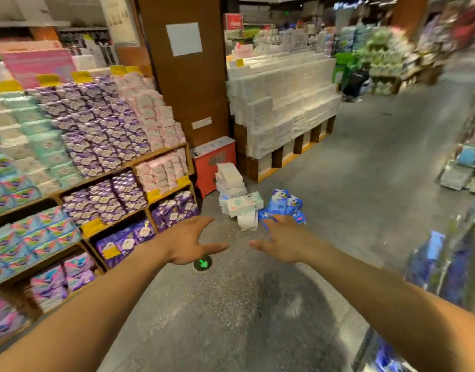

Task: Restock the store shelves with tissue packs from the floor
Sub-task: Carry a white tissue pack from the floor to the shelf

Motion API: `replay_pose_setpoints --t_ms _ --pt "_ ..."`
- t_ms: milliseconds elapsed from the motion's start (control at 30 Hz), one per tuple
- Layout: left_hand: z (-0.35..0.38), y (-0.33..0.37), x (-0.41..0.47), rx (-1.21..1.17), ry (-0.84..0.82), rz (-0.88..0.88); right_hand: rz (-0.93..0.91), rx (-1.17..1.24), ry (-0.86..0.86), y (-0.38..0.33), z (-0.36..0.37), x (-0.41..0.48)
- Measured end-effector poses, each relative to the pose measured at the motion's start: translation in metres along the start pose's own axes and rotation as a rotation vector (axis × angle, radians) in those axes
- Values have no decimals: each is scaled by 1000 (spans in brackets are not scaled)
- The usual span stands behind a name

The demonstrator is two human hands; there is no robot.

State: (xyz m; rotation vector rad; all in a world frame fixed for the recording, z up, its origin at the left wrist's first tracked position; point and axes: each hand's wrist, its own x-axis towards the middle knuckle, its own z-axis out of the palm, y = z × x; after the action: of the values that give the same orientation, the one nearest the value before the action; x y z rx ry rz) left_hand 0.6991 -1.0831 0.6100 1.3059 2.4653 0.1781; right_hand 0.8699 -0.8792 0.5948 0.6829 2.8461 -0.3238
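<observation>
Taken as reference: brown pillar [185, 76]. Found at its foot, slightly to the right, on the grey floor [352, 170]: loose heap of tissue packs [231, 181], white ones stacked against a red box [213, 162], one white-and-green pack [244, 204] laid across the front, blue packs [283, 204] at the end farthest from the pillar. Red box closed, standing against the pillar base; contents not visible. Left of the pillar: wooden shelf unit [161, 154], compartments filled, with pink packs [161, 170] in the compartment nearest the pillar, purple packs [104, 200] in those next out and below, multicoloured packs farther out still; more packs piled in tiers on top. Right of the pillar: tiered stand [284, 98] loaded with white packs. Stretched toward the heap, in front of the pillar and nearer the camera: left hand [189, 241] and right hand [282, 241]. Grip of each wide, fingers spread, holding nothing. Right fingertips overlapping the blue packs in view; contact not determinable. On the floor just under the left hand: green arrow marker [202, 263].
</observation>
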Motion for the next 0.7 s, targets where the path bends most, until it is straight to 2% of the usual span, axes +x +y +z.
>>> replay_pose_setpoints --t_ms 133,433,567,700 --pt "-13 -1 116 -11 -25 44 32 -9 -19 49 -19 93" --pt "-57 -9 336 -111 -51 7 30 -78 -92 144 -98 297" --pt "-72 -29 427 -144 -65 -6 24 -72 -133 172 -107 390" --pt "-85 -53 526 -153 -85 15 -10 -50 -98 199 -110 493"
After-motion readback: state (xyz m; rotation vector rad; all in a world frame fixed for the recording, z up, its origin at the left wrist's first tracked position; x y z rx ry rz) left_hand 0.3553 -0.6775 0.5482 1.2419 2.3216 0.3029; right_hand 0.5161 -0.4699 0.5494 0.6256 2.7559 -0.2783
